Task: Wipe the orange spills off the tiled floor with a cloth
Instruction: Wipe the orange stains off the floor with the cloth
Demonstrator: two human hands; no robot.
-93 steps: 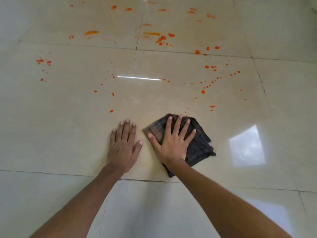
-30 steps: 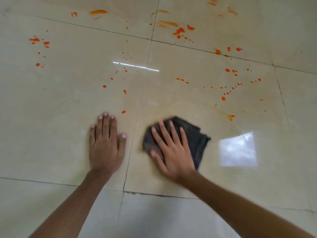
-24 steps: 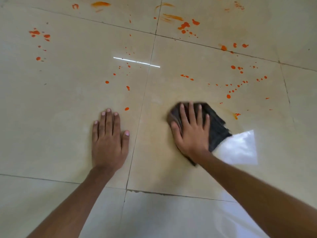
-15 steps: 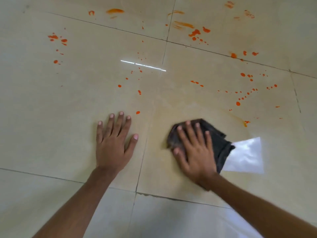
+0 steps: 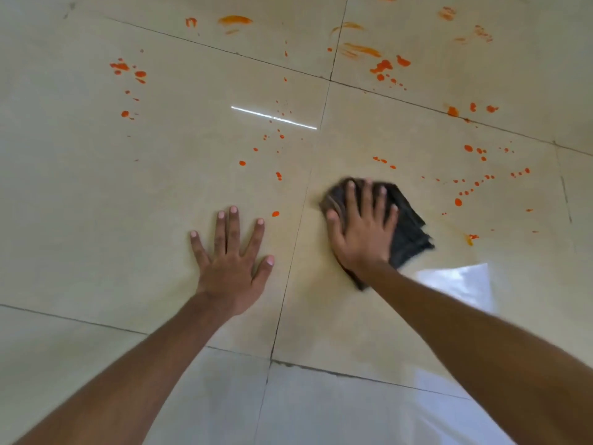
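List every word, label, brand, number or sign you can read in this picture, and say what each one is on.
There is none to read. The dark cloth under the right hand shows no label or print, though it is somewhat blurred. The tiled floor carries only orange spills, grout lines and light reflections. The left hand, flat on the floor, bears no text either.
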